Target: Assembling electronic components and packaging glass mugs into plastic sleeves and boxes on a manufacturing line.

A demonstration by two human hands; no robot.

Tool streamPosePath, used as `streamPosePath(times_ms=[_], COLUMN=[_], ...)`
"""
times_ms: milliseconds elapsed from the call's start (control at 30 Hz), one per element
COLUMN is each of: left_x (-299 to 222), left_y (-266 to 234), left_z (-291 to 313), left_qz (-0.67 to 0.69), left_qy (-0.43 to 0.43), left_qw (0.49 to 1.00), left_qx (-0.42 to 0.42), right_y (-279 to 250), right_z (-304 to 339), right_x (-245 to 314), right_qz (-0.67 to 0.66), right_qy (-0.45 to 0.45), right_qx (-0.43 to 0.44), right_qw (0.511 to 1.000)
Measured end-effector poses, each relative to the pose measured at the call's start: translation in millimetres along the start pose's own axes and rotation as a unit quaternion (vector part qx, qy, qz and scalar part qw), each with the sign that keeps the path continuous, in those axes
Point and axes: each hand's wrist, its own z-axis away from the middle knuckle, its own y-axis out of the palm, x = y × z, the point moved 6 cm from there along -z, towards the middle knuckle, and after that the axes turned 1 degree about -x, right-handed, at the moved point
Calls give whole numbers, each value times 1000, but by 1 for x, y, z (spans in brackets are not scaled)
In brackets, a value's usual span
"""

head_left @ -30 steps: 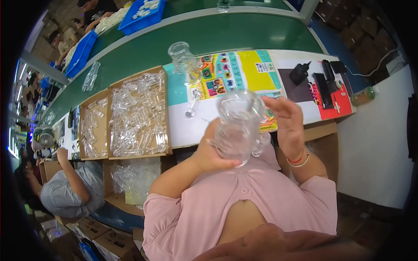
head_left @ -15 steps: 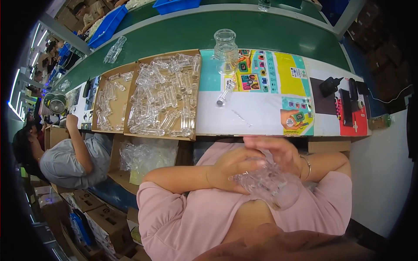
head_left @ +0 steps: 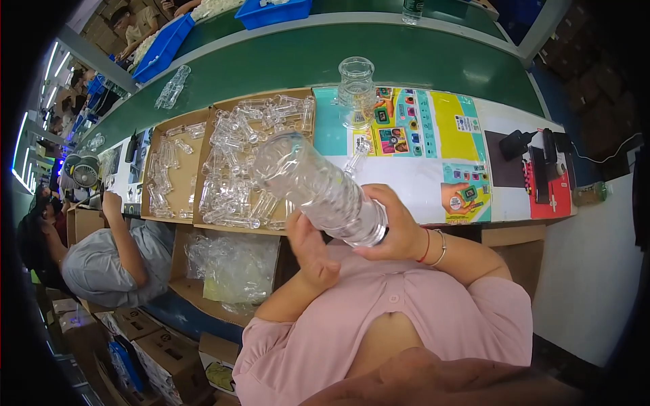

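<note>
My right hand [head_left: 399, 227] grips the base end of a clear, waisted plastic vessel [head_left: 321, 189]. The vessel is tilted, its wider end pointing up and left over the tray of tubes. Just below it is my left hand [head_left: 311, 254], fingers apart and holding nothing; whether it touches the vessel I cannot tell. A similar clear vessel [head_left: 356, 95] stands upright on the printed cardboard [head_left: 423, 179] beyond my hands. Partly behind the held vessel lies a small clear tube [head_left: 361, 152].
Left of the cardboard, a large cardboard tray [head_left: 247, 227] holds many clear tubes, beside a smaller tray [head_left: 184, 186] with several more. A box of plastic bags [head_left: 233, 267] sits below the table edge. Black bottle [head_left: 516, 144] at right; co-worker [head_left: 122, 257] at left.
The vessel has come up from near my chest toward the table and is now tilted up and left. My left hand has opened away from it; my right hand holds its base.
</note>
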Motion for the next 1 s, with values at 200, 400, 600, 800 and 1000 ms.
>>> streamPosePath(times_ms=[200, 400, 600, 800, 1000], left_x=[11, 25, 26, 12, -6], left_y=[9, -7, -10, -4, 25], left_z=[-22, -8, -6, -16, -27], left_qz=[331, 411, 297, 167, 128], left_qy=[-265, -342, -293, -249, -229], left_qw=[906, 842, 908, 954, 959], left_qx=[-12, -73, -23, -2, 110], right_y=[30, -22, -21, -50, -73], right_z=[11, -39, -49, -38, -12], right_x=[-22, -86, -127, -105, -47], right_qz=[-439, 15, 254, 157, -96], right_qy=[205, 76, 22, 102, 172], right_qx=[200, 150, 145, 153, 88], right_qw=[852, 986, 956, 970, 976])
